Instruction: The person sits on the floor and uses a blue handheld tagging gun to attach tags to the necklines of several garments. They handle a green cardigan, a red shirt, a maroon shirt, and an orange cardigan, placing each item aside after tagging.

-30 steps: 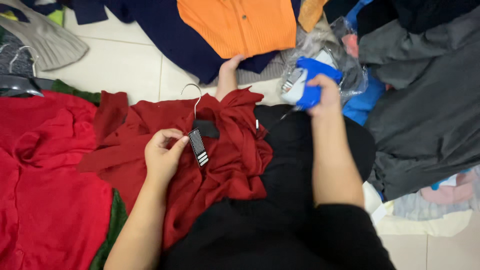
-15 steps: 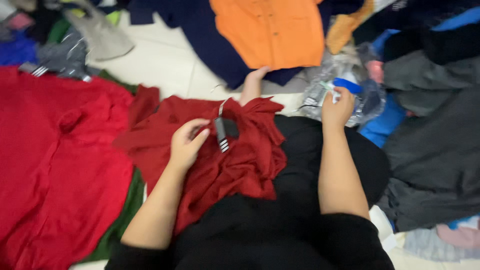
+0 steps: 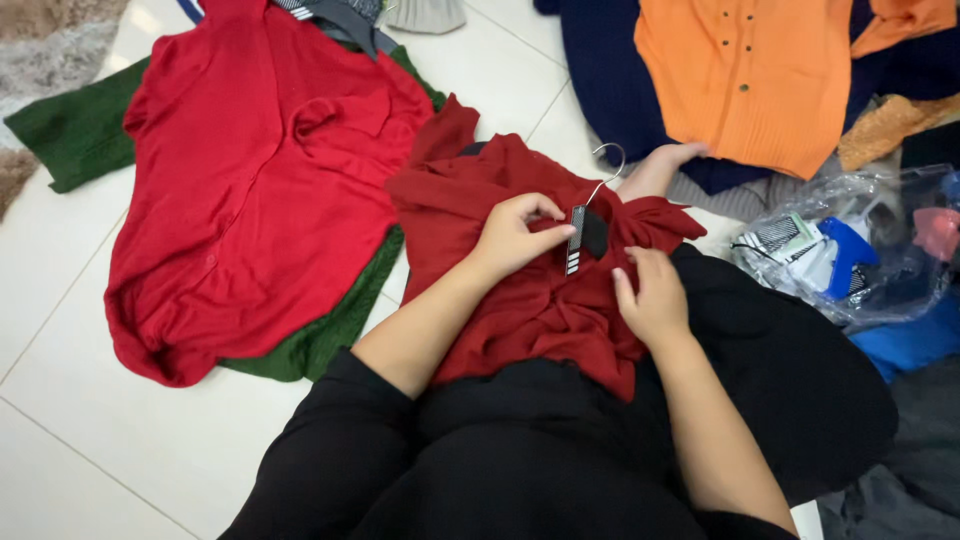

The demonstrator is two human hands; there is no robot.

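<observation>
The left hand (image 3: 518, 235) pinches a black tag with white stripes (image 3: 580, 238) between thumb and fingertips, holding it just above the dark red garment (image 3: 530, 290) that lies bunched across the person's lap; the right hand (image 3: 652, 295) rests flat and open on the same cloth just beside the tag, fingers together, gripping nothing; a thin wire hanger hook (image 3: 610, 165) pokes out of the garment's top edge, beyond the tag; judging from this, the work in hand is handling the tag or the neckline, and it goes best if the flat hand keeps the fabric taut and still while the pinch stays close to where the tag joins the cloth, so nothing tears or slips off the hanger; the brighter red cardigan (image 3: 260, 190) lies spread on the tile floor (image 3: 90, 440) to the left over a green garment (image 3: 70, 140); how the tag is fastened is hidden; the hanger's body is buried in cloth; the contents of the clear plastic bag (image 3: 850, 260) are hard to make out; the orange top (image 3: 760, 70) is cut off by the frame.
</observation>
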